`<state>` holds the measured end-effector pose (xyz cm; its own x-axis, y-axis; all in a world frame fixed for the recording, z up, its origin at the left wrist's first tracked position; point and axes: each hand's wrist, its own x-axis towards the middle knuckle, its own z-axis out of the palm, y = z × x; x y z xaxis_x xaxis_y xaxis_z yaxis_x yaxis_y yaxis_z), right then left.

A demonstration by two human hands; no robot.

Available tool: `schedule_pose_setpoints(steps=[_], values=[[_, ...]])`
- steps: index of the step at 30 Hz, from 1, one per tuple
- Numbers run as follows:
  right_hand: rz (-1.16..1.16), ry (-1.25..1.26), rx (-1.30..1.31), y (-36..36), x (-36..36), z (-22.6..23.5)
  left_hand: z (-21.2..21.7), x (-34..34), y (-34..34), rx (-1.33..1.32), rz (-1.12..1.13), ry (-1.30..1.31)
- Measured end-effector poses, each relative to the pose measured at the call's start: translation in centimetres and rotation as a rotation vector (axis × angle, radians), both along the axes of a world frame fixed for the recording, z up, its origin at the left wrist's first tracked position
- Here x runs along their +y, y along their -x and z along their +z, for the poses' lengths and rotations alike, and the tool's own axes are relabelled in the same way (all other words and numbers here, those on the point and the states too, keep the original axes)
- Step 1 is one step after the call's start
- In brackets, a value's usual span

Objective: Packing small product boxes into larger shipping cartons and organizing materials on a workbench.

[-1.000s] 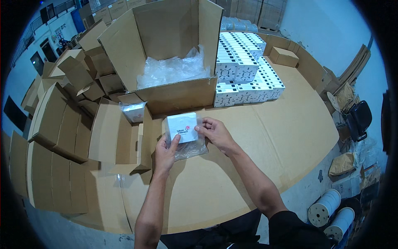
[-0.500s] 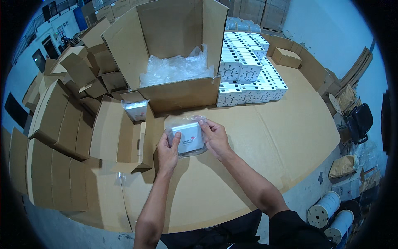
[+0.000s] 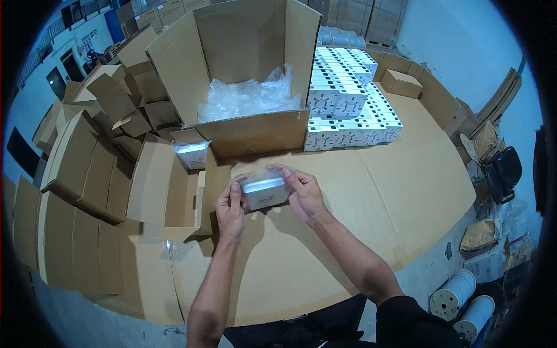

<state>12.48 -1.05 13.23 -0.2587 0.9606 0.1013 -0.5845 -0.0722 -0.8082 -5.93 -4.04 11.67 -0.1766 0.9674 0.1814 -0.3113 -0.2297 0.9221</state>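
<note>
Even, cool overhead light, fairly bright. Soft shadows lie under the forearms on the cardboard surface. Glare whitens the crumpled plastic liner. Fisheye bends edges; corners black, rim slightly soft.

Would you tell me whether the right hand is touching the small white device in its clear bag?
Touching. The head view shows the right hand wrapped over the right end of the bagged white device, while the left hand grips its left end.

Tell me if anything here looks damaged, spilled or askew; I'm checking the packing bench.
Nothing stands out. Both hands, left hand and right hand, hold a small white device in clear wrap. The big carton stands upright, and the white boxes are stacked neatly.
</note>
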Motion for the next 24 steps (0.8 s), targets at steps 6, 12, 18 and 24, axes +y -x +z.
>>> schedule_pose_setpoints(steps=[6,12,18,24], values=[[-0.046,-0.084,-0.165,0.0,-0.2,1.3,0.6,0.0,-0.9,0.000,0.025,-0.027],[0.104,-0.105,-0.534,-1.8,0.3,1.1,0.2,-0.2,0.6,0.126,-0.160,0.118],[0.137,-0.249,-0.545,-2.5,0.5,1.8,0.5,0.1,1.3,0.147,-0.211,-0.043],[0.112,-0.223,-0.558,-3.0,0.7,1.9,0.5,-0.1,1.0,0.215,-0.098,0.057]])
